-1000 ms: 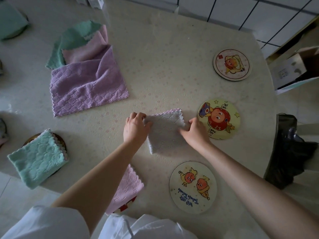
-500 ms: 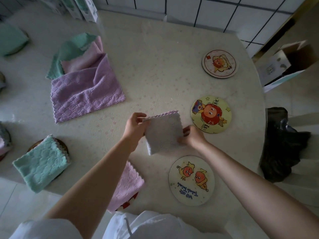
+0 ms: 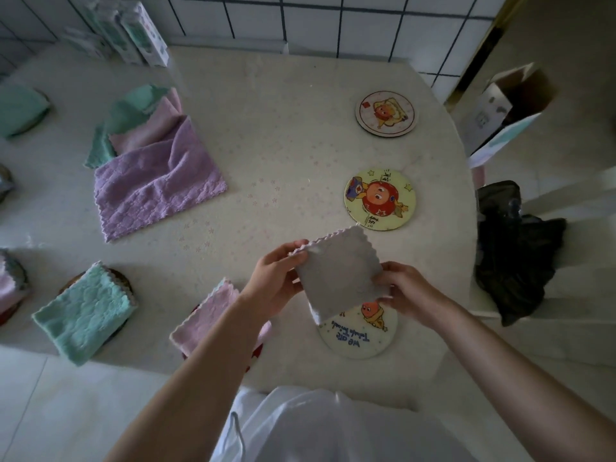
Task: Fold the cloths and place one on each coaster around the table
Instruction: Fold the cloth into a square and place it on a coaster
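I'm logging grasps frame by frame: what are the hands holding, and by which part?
One folded grey cloth: the left hand pinches its upper left corner, and the right hand grips its lower right edge.

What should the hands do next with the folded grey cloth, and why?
Probably lower the grey cloth onto the near coaster just beneath it. The left hand and right hand hold it folded over that bare coaster, while the pink cloth and green cloth already cover theirs.

hands [image 3: 336, 288] pinching folded grey cloth [image 3: 340, 271], over coaster [image 3: 360, 335]
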`<action>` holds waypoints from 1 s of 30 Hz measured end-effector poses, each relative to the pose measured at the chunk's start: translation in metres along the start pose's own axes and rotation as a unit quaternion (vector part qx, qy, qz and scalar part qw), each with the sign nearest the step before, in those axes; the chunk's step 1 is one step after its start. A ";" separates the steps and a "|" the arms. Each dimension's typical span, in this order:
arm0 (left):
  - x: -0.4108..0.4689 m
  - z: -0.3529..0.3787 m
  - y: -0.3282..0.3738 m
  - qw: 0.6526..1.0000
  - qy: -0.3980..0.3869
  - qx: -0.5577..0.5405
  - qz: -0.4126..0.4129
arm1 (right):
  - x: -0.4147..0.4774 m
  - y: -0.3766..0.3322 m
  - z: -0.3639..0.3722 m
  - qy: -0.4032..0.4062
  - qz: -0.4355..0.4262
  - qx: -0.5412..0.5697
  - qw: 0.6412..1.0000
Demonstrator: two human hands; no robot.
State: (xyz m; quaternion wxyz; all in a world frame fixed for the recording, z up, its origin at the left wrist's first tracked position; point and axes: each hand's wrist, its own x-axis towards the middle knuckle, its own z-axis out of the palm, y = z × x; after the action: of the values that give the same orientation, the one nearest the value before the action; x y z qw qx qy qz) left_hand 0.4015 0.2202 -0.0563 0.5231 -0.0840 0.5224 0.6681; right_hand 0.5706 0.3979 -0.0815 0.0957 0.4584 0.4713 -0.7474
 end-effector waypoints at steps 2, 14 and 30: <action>-0.004 0.006 -0.016 1.000 0.018 0.004 -0.001 | -0.012 0.013 -0.008 0.026 -0.005 0.044 0.999; 0.006 -0.011 -0.099 0.916 0.236 0.325 0.003 | -0.023 0.080 -0.032 0.211 -0.078 -0.274 0.935; 0.018 -0.038 -0.054 0.838 0.228 0.490 0.077 | -0.011 0.031 -0.011 0.217 -0.159 -0.586 0.764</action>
State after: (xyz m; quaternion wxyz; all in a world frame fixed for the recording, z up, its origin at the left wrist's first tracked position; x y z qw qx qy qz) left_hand 0.4195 0.1963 -0.1184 0.3087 0.0734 0.8909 0.3249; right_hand 0.6014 0.3866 -0.0940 0.1203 0.3815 0.8920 -0.2106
